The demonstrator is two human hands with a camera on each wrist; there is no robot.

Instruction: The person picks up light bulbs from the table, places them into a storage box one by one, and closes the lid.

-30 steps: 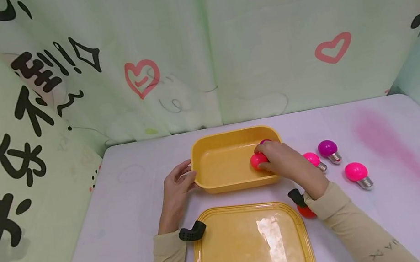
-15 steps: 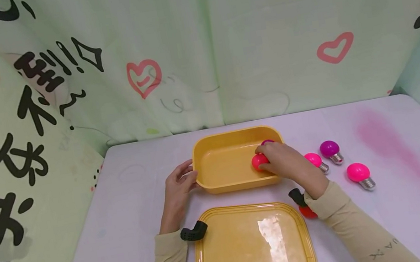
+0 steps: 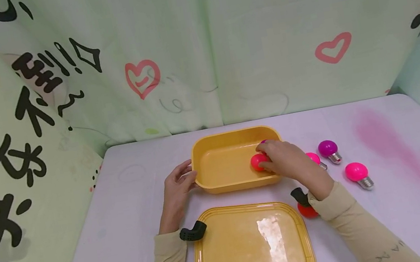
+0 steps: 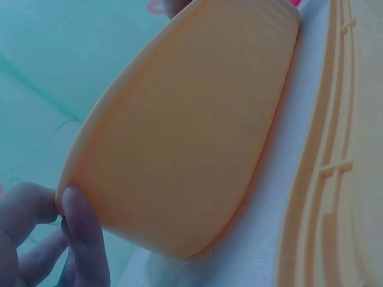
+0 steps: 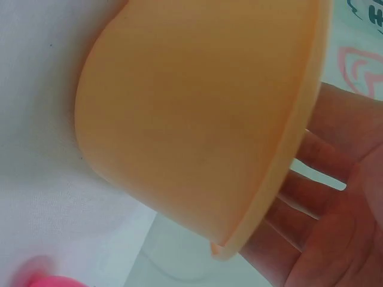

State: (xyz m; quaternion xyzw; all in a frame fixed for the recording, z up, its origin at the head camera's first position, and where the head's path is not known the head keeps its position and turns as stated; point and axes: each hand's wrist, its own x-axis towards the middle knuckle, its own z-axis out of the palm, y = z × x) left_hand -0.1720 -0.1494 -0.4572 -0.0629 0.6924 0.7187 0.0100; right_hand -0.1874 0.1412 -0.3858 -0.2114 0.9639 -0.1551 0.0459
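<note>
In the head view, a yellow plastic box (image 3: 219, 164) stands on the table. My left hand (image 3: 176, 194) pinches its left rim; in the left wrist view the thumb (image 4: 85, 233) presses on the outer wall. Reaching over the right rim, my right hand (image 3: 283, 160) has thumb and forefinger around a pinkish-red light bulb (image 3: 257, 161) low inside the box. A purple bulb (image 3: 263, 141) shows partly behind those fingers. From the right wrist view, the box wall (image 5: 197, 119) hides the fingertips.
Right of the box lie a purple bulb (image 3: 327, 148), a pink bulb (image 3: 356, 171) and another pink bulb (image 3: 313, 158), partly covered by my forearm. Something red and round (image 3: 308, 211) shows beneath my right wrist. A yellow lid (image 3: 237, 247) lies in front of the box.
My right hand and forearm have shifted slightly to the right, showing a little more of the pinkish-red bulb. The box, the left hand and the loose bulbs keep their places.
</note>
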